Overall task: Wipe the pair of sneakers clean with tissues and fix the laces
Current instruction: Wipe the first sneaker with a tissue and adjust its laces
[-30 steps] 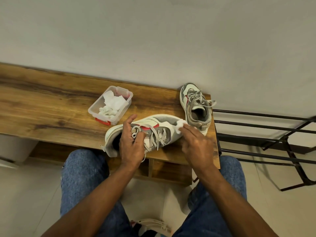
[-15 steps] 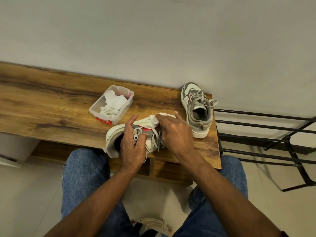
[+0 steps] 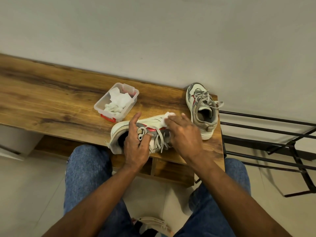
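Note:
A white, grey and red sneaker (image 3: 119, 130) lies on its side near the front edge of the wooden bench (image 3: 51, 103). My left hand (image 3: 136, 142) grips it at the collar and laces, thumb over the tongue. My right hand (image 3: 184, 134) presses a white tissue (image 3: 168, 117) against the upper side near the toe; the toe itself is hidden under this hand. The second sneaker (image 3: 201, 108) stands upright at the bench's right end, its grey laces loose and hanging over the edge.
A clear plastic box (image 3: 116, 101) with red clips holds crumpled tissues, left of and behind the held shoe. A black metal rack (image 3: 273, 142) stands right of the bench. The wall runs directly behind. My knees in jeans are below the bench edge.
My right hand with the tissue has slid from the toe to the middle of the shoe and back toward the toe. My left hand has kept its hold.

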